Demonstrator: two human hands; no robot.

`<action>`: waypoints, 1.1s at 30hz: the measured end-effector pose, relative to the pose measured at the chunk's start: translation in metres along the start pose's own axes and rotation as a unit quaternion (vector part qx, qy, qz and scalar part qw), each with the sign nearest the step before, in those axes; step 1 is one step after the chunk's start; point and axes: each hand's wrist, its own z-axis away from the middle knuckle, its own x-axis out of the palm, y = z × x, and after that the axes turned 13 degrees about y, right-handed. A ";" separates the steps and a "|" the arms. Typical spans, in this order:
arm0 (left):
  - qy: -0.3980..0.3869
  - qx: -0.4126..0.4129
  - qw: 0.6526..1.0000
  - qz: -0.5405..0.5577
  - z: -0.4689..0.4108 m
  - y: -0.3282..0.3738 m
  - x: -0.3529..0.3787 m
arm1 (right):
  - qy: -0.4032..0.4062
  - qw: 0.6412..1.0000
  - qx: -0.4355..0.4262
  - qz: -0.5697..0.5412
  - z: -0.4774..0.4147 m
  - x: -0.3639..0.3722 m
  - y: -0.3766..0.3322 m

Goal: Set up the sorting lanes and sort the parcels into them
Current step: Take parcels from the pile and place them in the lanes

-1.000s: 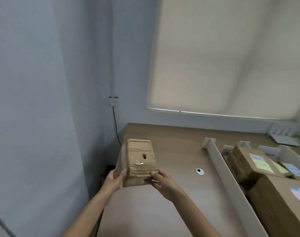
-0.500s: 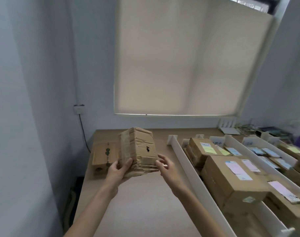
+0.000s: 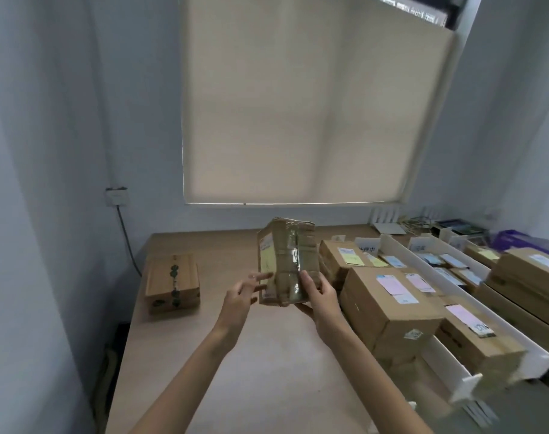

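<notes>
We saw the right hand (image 3: 318,296) clamped on the taped parcel (image 3: 287,261); the left hand (image 3: 240,300) stayed spread beside it. The parcel's label (image 3: 266,245) was unreadable, and the near lane dividers (image 3: 464,386) were blurred.

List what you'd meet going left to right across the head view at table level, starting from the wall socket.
wall socket → lone box with dark marks → left hand → held parcel → right hand → large labelled box → white lane divider

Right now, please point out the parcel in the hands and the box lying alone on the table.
parcel (image 3: 285,261), head view, taped front face.
box (image 3: 172,278), head view, top face.
</notes>
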 end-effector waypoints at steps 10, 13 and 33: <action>-0.032 -0.046 0.998 0.041 -0.004 -0.007 -0.015 | -0.127 0.975 0.132 -0.130 0.013 -0.037 0.015; -0.074 -0.103 0.987 0.093 0.000 -0.016 -0.008 | -0.143 0.980 0.107 -0.088 0.021 -0.039 0.016; -0.185 -0.120 0.975 0.035 0.046 -0.052 0.146 | 0.135 0.989 0.001 0.057 0.055 -0.190 0.033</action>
